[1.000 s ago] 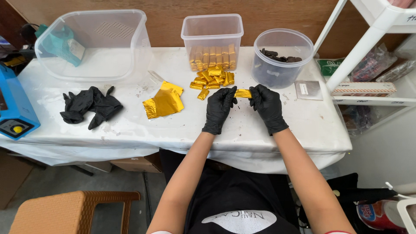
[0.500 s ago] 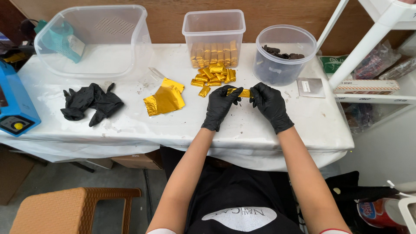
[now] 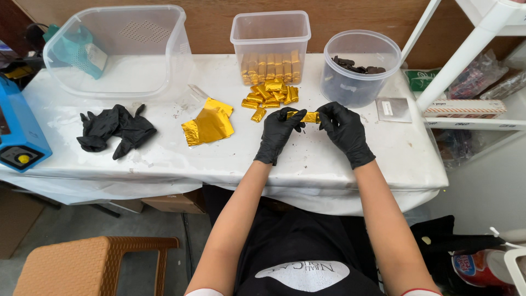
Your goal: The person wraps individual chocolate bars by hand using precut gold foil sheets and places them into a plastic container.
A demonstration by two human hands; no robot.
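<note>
Head view, looking straight down: wrapping step under way at centre frame. Left hand in a black glove (image 3: 278, 133) and right hand in a black glove (image 3: 344, 130) both pinched on the ends of a small gold-foil-wrapped bar (image 3: 309, 117), held just above the white-covered desk (image 3: 307, 164), between the two hands and slightly above frame centre. Left grip closed on the bar's left end, right grip closed on its right end, fingertips curled in tight. Looks like the closing of the foil ends, by the way both ends are squeezed at once. Next move likely calls for firm, even folds at each end without tearing the thin foil, then a place to set it down.

Bar itself: short, oblong, shiny yellow-gold, creased, mostly hidden by fingers so only the middle shows. Whether the ends are fully closed, cannot tell.

Just up-left of the hands, a loose heap of finished gold-wrapped pieces (image 3: 269, 97); behind it a clear square plastic tub with stacked gold pieces (image 3: 271, 48). Upper right of the hands, a round clear tub holding dark pieces (image 3: 360, 68). Left of centre, flat sheets of gold foil (image 3: 209, 123); further left, a crumpled pair of spare black gloves (image 3: 115, 129).
</note>
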